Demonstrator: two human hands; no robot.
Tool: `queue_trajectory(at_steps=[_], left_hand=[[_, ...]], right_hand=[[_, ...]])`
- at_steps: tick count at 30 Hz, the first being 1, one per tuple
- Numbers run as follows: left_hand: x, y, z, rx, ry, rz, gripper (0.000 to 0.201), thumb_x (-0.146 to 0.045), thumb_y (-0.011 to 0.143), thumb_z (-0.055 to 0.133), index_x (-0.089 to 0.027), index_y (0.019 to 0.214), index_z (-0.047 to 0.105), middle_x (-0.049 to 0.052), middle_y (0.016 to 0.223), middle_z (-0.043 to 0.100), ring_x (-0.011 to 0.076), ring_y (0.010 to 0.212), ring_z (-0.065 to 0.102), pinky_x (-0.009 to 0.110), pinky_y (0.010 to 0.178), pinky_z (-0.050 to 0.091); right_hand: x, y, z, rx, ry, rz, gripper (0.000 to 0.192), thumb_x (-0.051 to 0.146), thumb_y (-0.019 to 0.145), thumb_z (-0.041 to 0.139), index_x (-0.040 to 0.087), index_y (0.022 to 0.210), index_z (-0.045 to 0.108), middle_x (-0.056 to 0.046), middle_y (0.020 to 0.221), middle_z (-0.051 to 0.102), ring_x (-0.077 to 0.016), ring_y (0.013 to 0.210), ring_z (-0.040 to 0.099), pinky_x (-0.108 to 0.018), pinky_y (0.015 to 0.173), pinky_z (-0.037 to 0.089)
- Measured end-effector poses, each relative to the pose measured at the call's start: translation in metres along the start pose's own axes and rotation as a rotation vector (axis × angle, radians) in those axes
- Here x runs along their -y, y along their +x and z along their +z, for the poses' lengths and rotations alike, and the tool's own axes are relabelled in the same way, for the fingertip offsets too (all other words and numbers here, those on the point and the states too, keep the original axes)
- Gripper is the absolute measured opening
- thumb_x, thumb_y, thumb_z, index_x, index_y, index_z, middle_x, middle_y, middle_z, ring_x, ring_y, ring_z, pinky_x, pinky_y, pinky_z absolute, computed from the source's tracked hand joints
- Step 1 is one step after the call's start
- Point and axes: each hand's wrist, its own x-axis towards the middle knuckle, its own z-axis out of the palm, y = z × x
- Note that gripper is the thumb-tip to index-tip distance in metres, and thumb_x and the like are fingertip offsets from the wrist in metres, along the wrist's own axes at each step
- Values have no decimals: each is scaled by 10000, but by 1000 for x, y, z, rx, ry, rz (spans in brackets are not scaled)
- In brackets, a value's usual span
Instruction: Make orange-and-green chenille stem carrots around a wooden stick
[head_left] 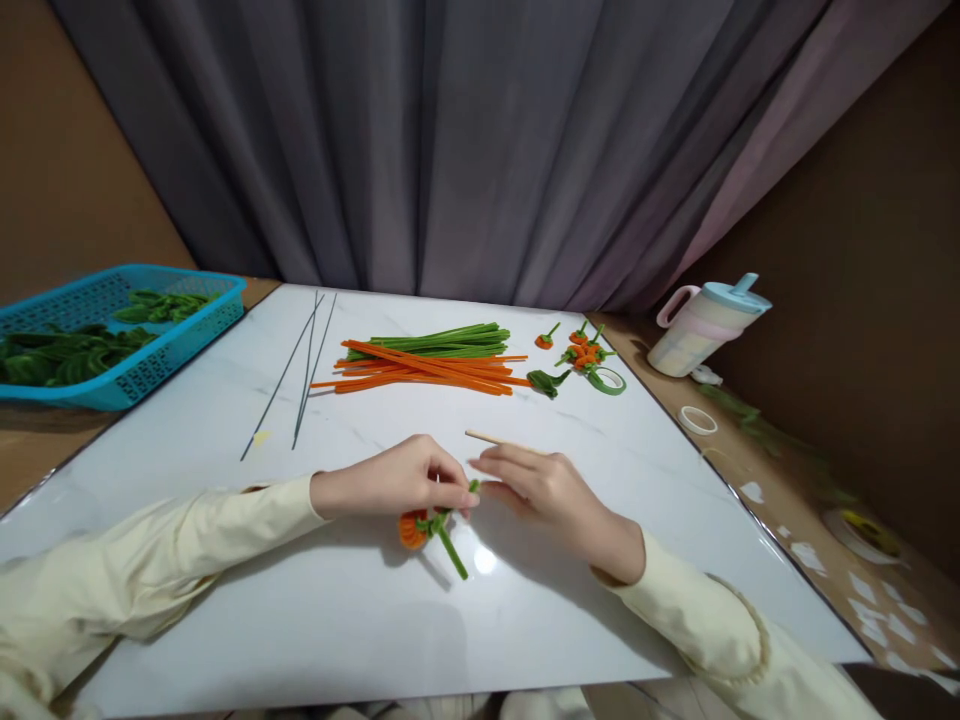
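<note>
Left hand point(412, 474): grip pinched on fuzzy orange-and-green stemmed piece point(412, 530). Right hand point(553, 495): fingers outstretched; hold on slender pale stick point(495, 438) unclear.

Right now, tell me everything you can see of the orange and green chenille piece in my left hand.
The orange and green chenille piece looks fuzzy, with a rounded, ridged orange head on the left joined to bent green strips; one straighter strip slants right, toward you. Your left hand pinches a green end, over the white tabletop. Whether your right hand touches it, I can't tell.
</note>
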Motion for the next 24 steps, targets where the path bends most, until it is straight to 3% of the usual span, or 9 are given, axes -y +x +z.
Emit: queue_trajectory(at_steps=[4, 9, 14, 18, 24], left_hand=[[16, 8, -3, 66, -353, -12, 252, -353, 776, 633, -105, 751, 670, -2, 582, 518, 87, 529, 416, 216, 510, 312], [30, 13, 1, 117, -632, 6, 227, -280, 775, 652, -119, 627, 591, 41, 689, 596, 118, 651, 515, 228, 612, 387], [32, 17, 5, 131, -656, 29, 236, -330, 837, 589, -108, 756, 600, 24, 641, 573, 99, 586, 490, 233, 614, 383], [29, 19, 8, 64, -706, 7, 266, -353, 849, 565, -138, 704, 506, -8, 600, 500, 132, 666, 533, 243, 640, 379], [26, 15, 12, -19, -716, -14, 190, -315, 865, 516, -137, 801, 522, -21, 664, 430, 112, 648, 438, 236, 624, 338]], right_hand=[[-22, 4, 3, 67, -313, 79, 256, 220, 925, 462, 117, 1141, 553, -141, 1083, 592, -237, 910, 556, -343, 702, 497], [-35, 10, 13, 199, -308, 203, 236, 82, 877, 446, 113, 1062, 589, -108, 914, 576, -215, 836, 518, -318, 723, 447], [-37, 8, 13, 183, -238, 334, 209, 5, 778, 453, 115, 889, 591, -72, 815, 541, -164, 697, 505, -241, 589, 386], [-38, 4, 11, 135, -129, 388, 220, -25, 726, 435, 136, 816, 554, -32, 768, 543, -111, 576, 476, -208, 544, 370], [-30, 8, 5, 21, 26, 371, 186, 54, 832, 462, 133, 885, 621, -42, 779, 641, -122, 629, 561, -205, 576, 411]])
